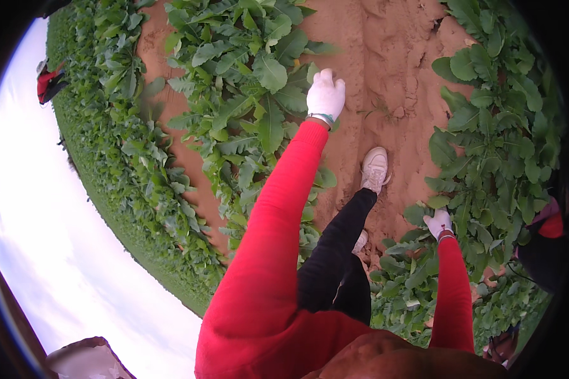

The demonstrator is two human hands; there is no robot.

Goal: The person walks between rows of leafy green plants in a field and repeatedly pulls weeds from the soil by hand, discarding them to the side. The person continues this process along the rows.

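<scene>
My left hand (325,98), in a white glove with a band at the wrist, is stretched far out over the edge of a leafy green row and the sandy path. Its fingers are curled closed; a small green leaf (312,72) shows right beside them, and what they hold, if anything, is hidden. Lower down on the right, my right hand (437,222), gloved in white too, reaches into the other row. Its fingers are closed at a pale yellowish-green leaf (437,201), which sticks out past the fingertips. Both arms wear red sleeves.
Reddish sandy soil (392,69) runs between the leafy plants (246,76) on the left and the plants (487,126) on the right. My light shoe (375,168) stands on the path. Another person in red (47,83) is far off at left; dark and red clothing (547,234) shows at the right rim.
</scene>
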